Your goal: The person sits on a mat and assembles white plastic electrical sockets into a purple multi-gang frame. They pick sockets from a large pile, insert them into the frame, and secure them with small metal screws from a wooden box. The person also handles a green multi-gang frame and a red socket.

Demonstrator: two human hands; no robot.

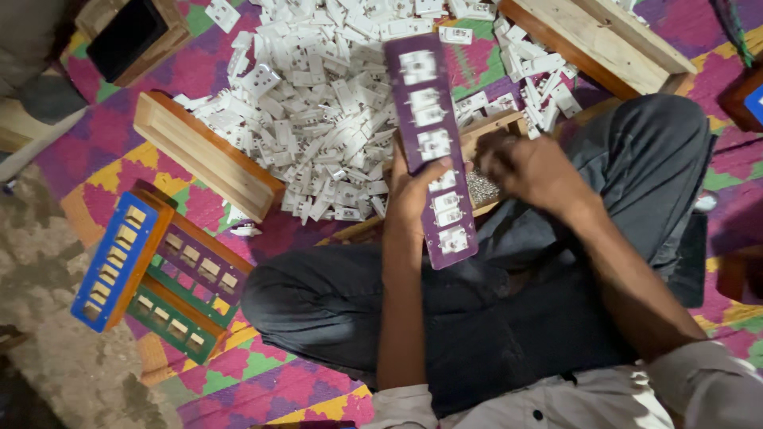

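No packages, labels, signs or screens in view. Nearest candidates checked: dark rectangular panel in a wooden frame (127,36) at upper left, too dim to tell whether it is a screen; small blue-and-white patch (755,103) at the right edge, cut off, its kind unclear.

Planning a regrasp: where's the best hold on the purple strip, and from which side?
Take the purple strip across its narrow width, on the long edges, below the middle, where the left hand holds it now. Come from its left edge, thumb over the face between white inserts. It is long, flat and thin, so a pinch across the width probably steadies it; the right hand stays off it.
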